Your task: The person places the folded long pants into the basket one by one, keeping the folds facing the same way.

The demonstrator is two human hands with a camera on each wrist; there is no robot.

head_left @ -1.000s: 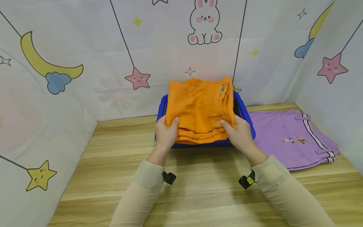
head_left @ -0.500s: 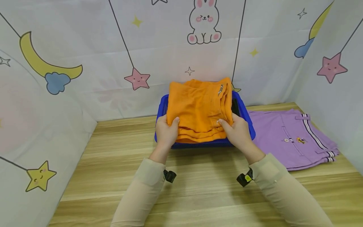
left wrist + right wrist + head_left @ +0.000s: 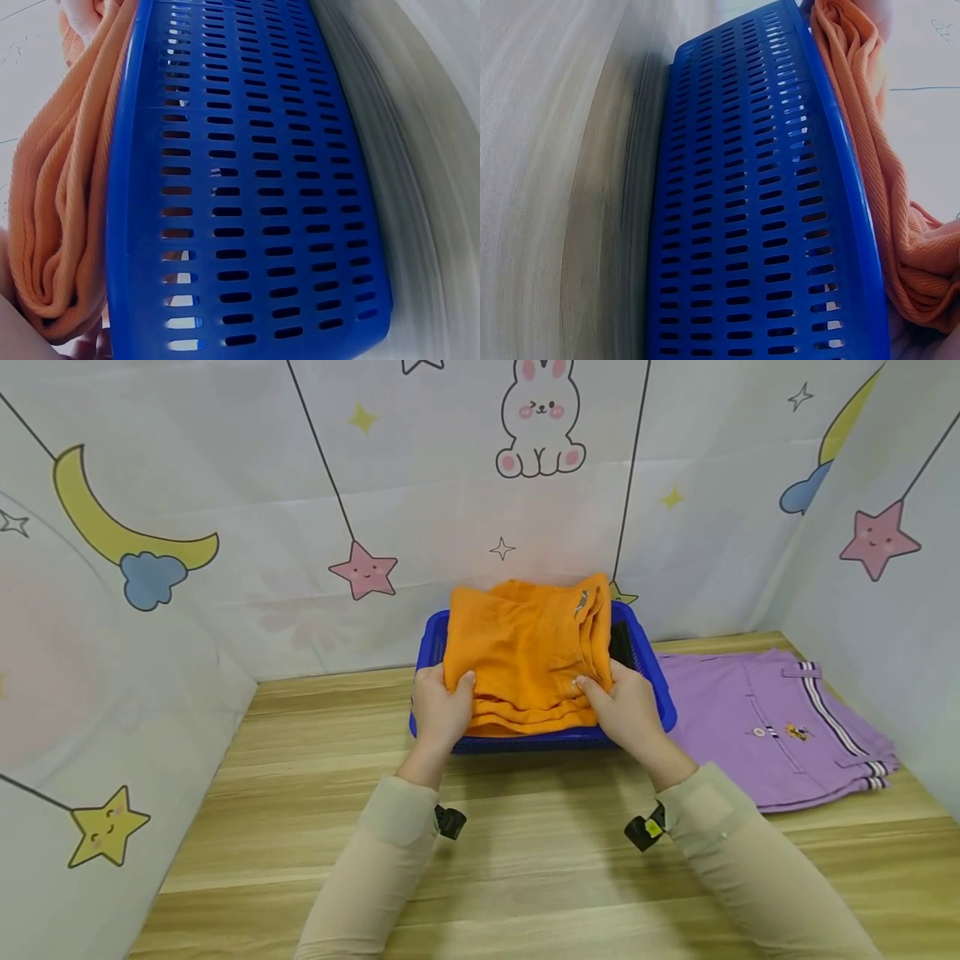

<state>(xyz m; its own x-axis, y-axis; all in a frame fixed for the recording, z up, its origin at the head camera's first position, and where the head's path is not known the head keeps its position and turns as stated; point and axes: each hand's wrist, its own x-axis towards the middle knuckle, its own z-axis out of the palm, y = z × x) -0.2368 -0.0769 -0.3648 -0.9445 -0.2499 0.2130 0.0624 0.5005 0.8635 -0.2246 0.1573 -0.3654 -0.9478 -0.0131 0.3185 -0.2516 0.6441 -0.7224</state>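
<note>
A folded pair of orange trousers [image 3: 525,652] lies across the top of a blue plastic basket [image 3: 654,693], covering most of its opening. My left hand [image 3: 442,706] grips the near left corner of the trousers, thumb on top. At the near right corner my right hand [image 3: 624,703] holds them the same way, thumb beside a small button. Both wrist views show the slotted basket wall [image 3: 247,172] with the layered orange fold [image 3: 870,150] at its rim. Something black [image 3: 621,643] shows inside the basket at the right.
Folded purple trousers [image 3: 772,727] with striped trim lie on the wooden table [image 3: 525,860], right of the basket. A white printed cloth backdrop [image 3: 450,510] stands behind the table and along both sides.
The far edge of the orange trousers has come down a little toward the basket, and both hands have shifted slightly. Their grip stays the same. The basket and purple trousers have not moved.
</note>
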